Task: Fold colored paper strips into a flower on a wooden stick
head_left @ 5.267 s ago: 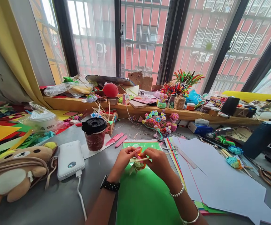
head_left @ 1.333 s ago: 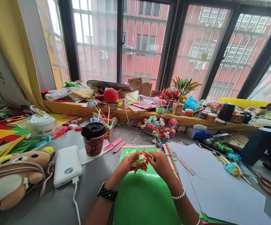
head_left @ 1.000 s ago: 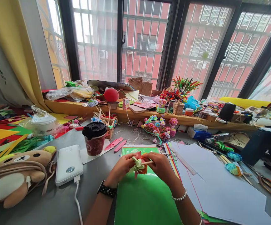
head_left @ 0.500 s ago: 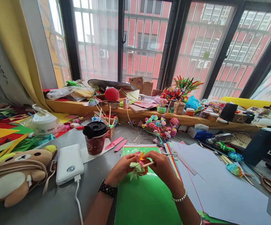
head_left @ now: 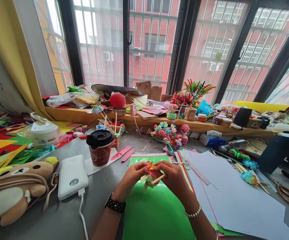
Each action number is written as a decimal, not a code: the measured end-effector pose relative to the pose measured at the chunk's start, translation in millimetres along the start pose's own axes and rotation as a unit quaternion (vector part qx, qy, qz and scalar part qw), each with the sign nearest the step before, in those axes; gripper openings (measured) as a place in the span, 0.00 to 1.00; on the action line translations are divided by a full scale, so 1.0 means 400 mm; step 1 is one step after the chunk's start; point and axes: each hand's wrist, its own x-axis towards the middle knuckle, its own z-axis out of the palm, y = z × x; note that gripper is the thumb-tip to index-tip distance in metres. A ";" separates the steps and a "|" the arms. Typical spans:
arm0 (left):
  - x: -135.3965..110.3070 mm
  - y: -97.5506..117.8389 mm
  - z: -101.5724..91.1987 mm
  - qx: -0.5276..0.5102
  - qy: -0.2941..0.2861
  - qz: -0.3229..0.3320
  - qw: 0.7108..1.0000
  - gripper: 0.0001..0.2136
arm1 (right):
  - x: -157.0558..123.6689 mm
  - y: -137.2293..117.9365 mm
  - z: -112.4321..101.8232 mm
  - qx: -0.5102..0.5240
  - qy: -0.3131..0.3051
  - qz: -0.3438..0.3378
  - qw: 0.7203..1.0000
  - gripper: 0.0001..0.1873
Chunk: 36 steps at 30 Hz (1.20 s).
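A small folded paper flower (head_left: 147,176) in green, orange and pink hangs between both hands above a green sheet (head_left: 154,213). My left hand (head_left: 132,176), with a black watch at the wrist, pinches the flower from the left. My right hand (head_left: 172,176), with a bead bracelet, is closed on a thin wooden stick (head_left: 157,179) that runs into the flower. Both hands hover just above the grey table (head_left: 59,216).
A lidded coffee cup (head_left: 100,148) and a white power bank (head_left: 72,176) with its cable lie to the left, and a plush bear bag (head_left: 14,186) beyond. White paper sheets (head_left: 234,196), scissors (head_left: 184,163) and a ruler lie to the right. The window sill (head_left: 144,120) is crowded with craft items.
The hands have kept turning the paper flower on its stick in the same spot over the green sheet. The stick now slants down to the right.
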 end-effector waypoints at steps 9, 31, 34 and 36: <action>-0.005 0.018 0.012 0.029 0.058 0.026 0.998 0.11 | -0.001 -0.002 -0.002 -0.006 -0.019 0.001 1.000 0.06; -0.009 0.005 0.011 0.235 0.207 0.292 0.904 0.03 | 0.002 0.027 -0.011 -0.019 -0.005 0.152 0.988 0.16; -0.014 -0.008 0.018 0.294 0.189 0.335 0.875 0.03 | 0.003 0.019 0.002 -0.039 0.001 0.163 0.986 0.16; -0.017 -0.015 0.022 0.324 0.176 0.355 0.859 0.05 | 0.005 0.014 0.007 -0.033 0.015 0.164 0.986 0.15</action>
